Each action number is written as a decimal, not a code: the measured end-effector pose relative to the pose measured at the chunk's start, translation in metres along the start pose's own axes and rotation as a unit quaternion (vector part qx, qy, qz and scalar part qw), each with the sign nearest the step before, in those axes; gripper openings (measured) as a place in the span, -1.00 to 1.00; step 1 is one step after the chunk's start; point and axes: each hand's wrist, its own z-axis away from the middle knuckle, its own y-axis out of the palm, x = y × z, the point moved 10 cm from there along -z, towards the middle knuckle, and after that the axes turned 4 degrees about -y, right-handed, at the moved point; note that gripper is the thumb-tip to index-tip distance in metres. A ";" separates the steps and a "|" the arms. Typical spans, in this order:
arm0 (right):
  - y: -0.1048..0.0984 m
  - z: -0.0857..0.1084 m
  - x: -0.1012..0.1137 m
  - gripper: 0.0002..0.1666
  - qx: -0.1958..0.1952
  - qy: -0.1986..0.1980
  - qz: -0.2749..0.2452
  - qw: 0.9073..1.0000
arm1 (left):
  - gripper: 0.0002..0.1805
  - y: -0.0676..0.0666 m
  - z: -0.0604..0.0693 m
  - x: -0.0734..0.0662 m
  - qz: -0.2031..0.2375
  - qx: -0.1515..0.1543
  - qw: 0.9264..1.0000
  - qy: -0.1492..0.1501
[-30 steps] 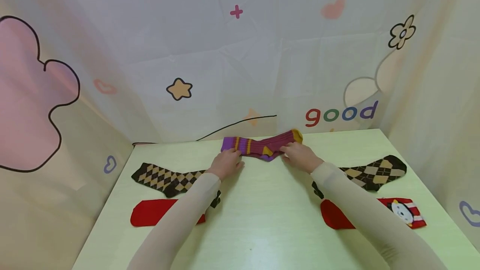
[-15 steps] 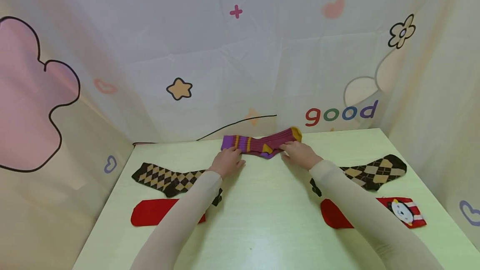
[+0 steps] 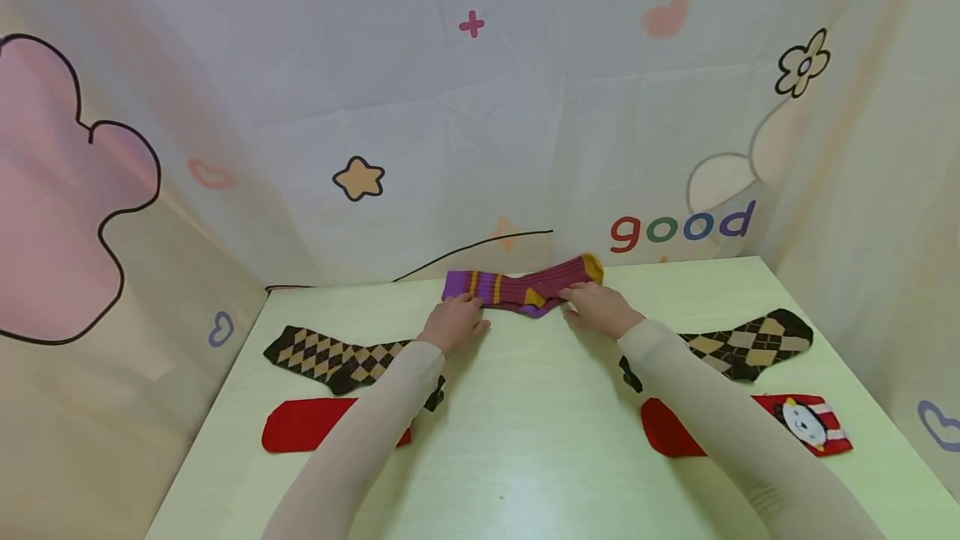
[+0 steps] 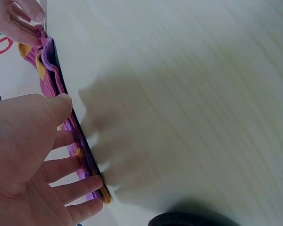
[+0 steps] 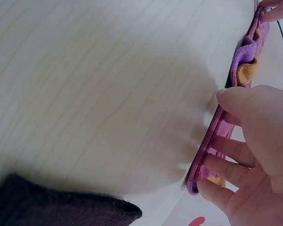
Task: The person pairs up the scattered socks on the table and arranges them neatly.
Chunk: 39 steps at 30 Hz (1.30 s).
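Closest in, the long middle strip of the pale surface [image 3: 498,448] runs from the front up between the left-hand and right-hand socks, so that's the roomy bit. Toward the left edge there's a red sock [image 3: 303,426], and toward the right edge another red one with a white cartoon face [image 3: 804,425]. Both lie roughly sideways, and the light sleeves [image 3: 360,452] cross over and hide part of each.

A bit further back it's a brown argyle sock [image 3: 326,357] on the left and a similar dark diamond-patterned sock [image 3: 757,348] on the right, also partly under the arms.

Then the left hand [image 3: 453,323] and right hand [image 3: 602,311]: fingers look released on both, stretched out with the tips just touching the maroon socks [image 3: 513,292]. Those lie layered by the back edge, long axis running side to side along it. Purple striped cuff points at the left edge; yellow toe points right, angled toward the back. Right behind that edge hangs a printed curtain [image 3: 450,132].
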 end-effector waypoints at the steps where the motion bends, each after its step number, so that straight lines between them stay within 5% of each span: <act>1: 0.000 0.000 0.000 -0.50 0.000 0.000 0.000 1.000 | -0.54 -0.001 0.000 0.000 0.000 -0.002 1.000 0.001; 8: -0.003 0.000 0.001 -0.50 -0.003 -0.004 -0.006 1.000 | -0.55 -0.003 -0.001 0.001 -0.002 -0.005 1.000 0.015; 14: -0.012 0.004 0.004 -0.50 -0.032 -0.035 0.002 0.999 | -0.69 -0.017 0.001 0.004 0.006 -0.043 0.998 0.042; 25: -0.025 0.007 0.022 -0.41 -0.069 -0.081 0.024 0.994 | -0.65 -0.040 0.021 0.008 0.003 -0.095 0.991 0.093; 39: -0.032 0.003 0.045 -0.31 -0.087 -0.102 0.004 0.991 | -0.45 -0.057 0.052 0.031 0.014 -0.135 0.988 0.075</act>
